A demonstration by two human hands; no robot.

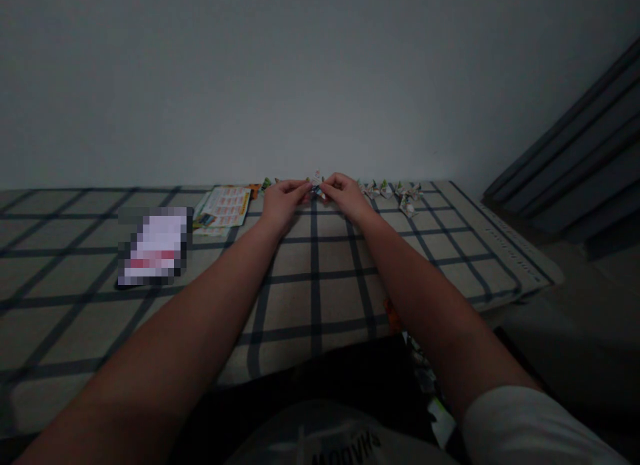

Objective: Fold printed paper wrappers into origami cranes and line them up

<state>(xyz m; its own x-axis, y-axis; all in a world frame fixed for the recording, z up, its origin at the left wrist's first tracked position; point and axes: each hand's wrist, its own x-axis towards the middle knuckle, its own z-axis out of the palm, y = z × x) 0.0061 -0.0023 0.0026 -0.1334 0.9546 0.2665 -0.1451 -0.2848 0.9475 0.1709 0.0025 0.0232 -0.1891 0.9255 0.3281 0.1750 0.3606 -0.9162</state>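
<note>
At the far side of the checked cloth, close to the wall, my left hand (286, 200) and my right hand (345, 193) meet over one small folded paper figure (317, 179). Pointed tips rise from it, pale with printed patches. Fingers and thumb of each hand pinch it from either side, so its lower part is partly covered. More folded paper figures (407, 197) of the same look stand in a row right of my right hand. A green and white one (267, 184) peeks out just beyond my left hand.
Printed sheets (227, 205) like calendar pages lie left of my left hand. Nearer on the left is a blurred-out phone-like device (157, 245). The checked cloth (290, 285) ends at the right, beside a dark pleated curtain (575, 145). A pale wall (310, 78) rises behind.
</note>
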